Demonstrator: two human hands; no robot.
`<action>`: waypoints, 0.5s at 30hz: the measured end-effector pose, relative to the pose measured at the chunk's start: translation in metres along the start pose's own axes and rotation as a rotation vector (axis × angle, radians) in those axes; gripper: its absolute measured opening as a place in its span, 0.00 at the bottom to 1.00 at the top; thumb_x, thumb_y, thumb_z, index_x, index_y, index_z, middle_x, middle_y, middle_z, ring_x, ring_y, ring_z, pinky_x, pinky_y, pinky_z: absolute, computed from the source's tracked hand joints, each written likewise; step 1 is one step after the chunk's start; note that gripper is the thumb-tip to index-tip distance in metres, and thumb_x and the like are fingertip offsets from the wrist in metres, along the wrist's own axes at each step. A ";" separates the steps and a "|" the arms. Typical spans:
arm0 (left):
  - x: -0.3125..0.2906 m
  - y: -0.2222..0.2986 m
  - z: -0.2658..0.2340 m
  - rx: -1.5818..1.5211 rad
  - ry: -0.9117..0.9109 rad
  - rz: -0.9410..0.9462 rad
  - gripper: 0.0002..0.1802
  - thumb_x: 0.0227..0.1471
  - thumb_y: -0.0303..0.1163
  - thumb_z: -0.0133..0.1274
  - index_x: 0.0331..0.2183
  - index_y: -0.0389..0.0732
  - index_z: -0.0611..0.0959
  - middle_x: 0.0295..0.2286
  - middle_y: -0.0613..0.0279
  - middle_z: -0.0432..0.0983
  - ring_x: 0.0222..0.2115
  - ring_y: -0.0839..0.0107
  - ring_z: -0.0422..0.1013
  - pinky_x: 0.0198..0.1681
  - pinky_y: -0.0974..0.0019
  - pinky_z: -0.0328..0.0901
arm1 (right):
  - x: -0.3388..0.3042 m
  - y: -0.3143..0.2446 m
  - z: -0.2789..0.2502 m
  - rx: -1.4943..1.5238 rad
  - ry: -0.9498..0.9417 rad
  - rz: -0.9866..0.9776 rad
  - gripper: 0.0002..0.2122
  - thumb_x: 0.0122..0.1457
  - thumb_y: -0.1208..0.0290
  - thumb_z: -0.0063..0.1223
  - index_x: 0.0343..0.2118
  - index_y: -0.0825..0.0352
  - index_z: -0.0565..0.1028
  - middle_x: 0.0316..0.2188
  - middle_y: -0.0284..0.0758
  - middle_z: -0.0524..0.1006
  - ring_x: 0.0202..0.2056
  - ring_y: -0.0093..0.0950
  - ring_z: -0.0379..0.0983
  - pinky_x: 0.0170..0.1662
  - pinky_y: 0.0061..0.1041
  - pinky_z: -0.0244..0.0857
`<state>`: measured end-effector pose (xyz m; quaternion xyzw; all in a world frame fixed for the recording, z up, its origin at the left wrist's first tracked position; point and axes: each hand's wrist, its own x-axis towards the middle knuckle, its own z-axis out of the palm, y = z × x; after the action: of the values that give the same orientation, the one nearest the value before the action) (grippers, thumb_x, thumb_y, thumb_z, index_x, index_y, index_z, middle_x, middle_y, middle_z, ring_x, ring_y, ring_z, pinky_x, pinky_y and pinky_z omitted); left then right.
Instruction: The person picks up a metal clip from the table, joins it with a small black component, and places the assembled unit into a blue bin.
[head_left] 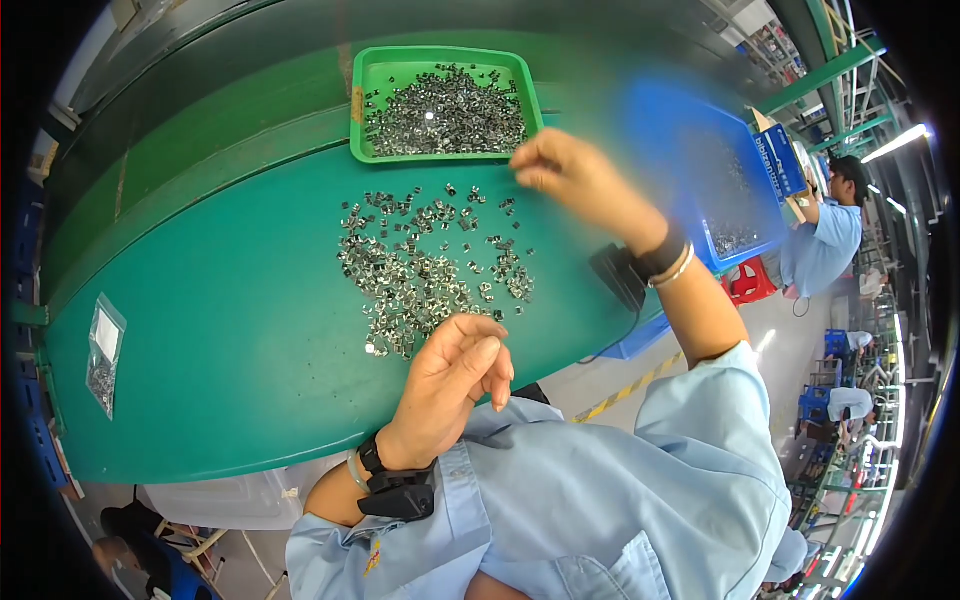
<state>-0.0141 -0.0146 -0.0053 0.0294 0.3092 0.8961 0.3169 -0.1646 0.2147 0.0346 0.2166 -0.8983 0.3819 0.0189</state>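
Note:
A loose pile of small shiny metal parts lies spread on the green table. Behind it stands a green tray heaped with more of the same parts. My left hand hovers at the near edge of the pile, fingers curled loosely, nothing visibly held. My right hand is raised near the tray's right corner with the fingertips pinched together; what they pinch is too small to see.
A small clear bag of parts lies at the table's left end. A blurred blue bin stands right of the tray, with a black device on the table edge. Other workers in blue sit at the far right.

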 end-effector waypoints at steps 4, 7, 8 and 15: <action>0.001 -0.001 0.000 0.012 0.001 -0.002 0.09 0.59 0.31 0.42 0.40 0.38 0.70 0.24 0.61 0.70 0.20 0.74 0.66 0.24 0.68 0.63 | -0.024 -0.001 0.005 -0.104 -0.123 0.073 0.09 0.52 0.76 0.56 0.37 0.69 0.73 0.29 0.33 0.73 0.33 0.23 0.71 0.39 0.22 0.67; 0.002 -0.002 0.002 0.013 0.006 0.009 0.09 0.59 0.31 0.42 0.40 0.38 0.70 0.24 0.60 0.70 0.20 0.74 0.66 0.24 0.68 0.63 | -0.025 -0.003 0.008 -0.201 -0.115 0.031 0.07 0.51 0.76 0.56 0.33 0.69 0.74 0.28 0.34 0.72 0.32 0.26 0.71 0.37 0.23 0.66; 0.002 -0.002 0.002 0.008 0.007 0.016 0.09 0.59 0.31 0.42 0.40 0.38 0.70 0.24 0.60 0.70 0.20 0.74 0.66 0.24 0.68 0.64 | -0.026 -0.002 0.008 -0.199 -0.113 0.028 0.07 0.51 0.76 0.56 0.33 0.69 0.74 0.28 0.34 0.72 0.32 0.26 0.71 0.37 0.23 0.66; 0.002 -0.003 0.002 0.000 0.008 0.052 0.08 0.59 0.31 0.43 0.40 0.38 0.70 0.23 0.60 0.70 0.19 0.73 0.66 0.24 0.68 0.64 | -0.040 -0.002 0.003 -0.085 -0.048 0.013 0.05 0.51 0.76 0.56 0.31 0.68 0.74 0.28 0.33 0.72 0.31 0.27 0.71 0.36 0.24 0.66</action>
<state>-0.0136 -0.0101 -0.0060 0.0337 0.3096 0.9042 0.2923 -0.1273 0.2261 0.0261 0.2189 -0.9152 0.3382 0.0039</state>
